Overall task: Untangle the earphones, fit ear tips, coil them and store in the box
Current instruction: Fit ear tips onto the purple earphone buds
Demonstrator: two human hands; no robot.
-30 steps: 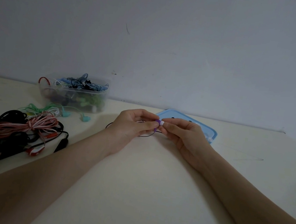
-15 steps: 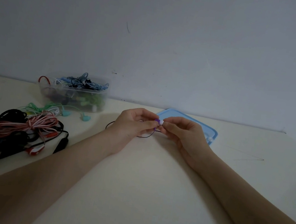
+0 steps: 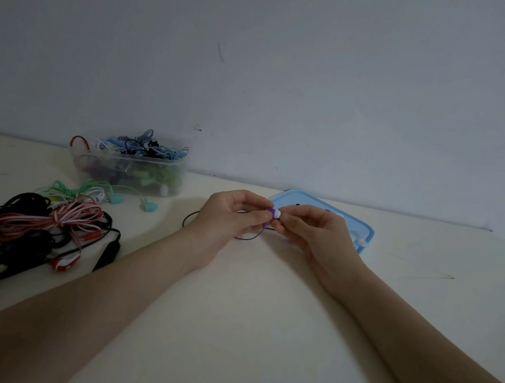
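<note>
Left hand (image 3: 229,217): curled fingers and thumb pinch the purple earbud (image 3: 269,211) at its left side, above the middle of the table (image 3: 240,322).
Right hand (image 3: 314,232): fingertips pinch the white ear tip (image 3: 277,214), which sits against the right end of the purple earbud; the two hands meet there, fingertips nearly touching.
Earbud and tip: held just above the table top, between the two hands; whether the tip is fully seated on the bud is hard to tell, as the fingers cover most of the joint.
Cable (image 3: 247,236): thin and dark, it hangs from the earbud, curves under the left hand, and shows again as a loop on the table by the left wrist.
Clear box (image 3: 129,168): stands toward the table's far edge, left of the hands, against the wall; it is filled with coiled earphones in blue, green, black and white, some rising over its rim, and a red loop hangs over its left end.
Blue lid (image 3: 351,227): lies flat near the far edge, just behind the right hand, which hides part of it; a small white piece sits at its right rim, and a few small dark bits lie on it.
Green earphones (image 3: 105,196): loose on the table in front of the clear box, two teal buds lying apart.
Tangled pile (image 3: 30,229): black, pink-and-white and red cables heaped near the table's left edge, well apart from the hands.
</note>
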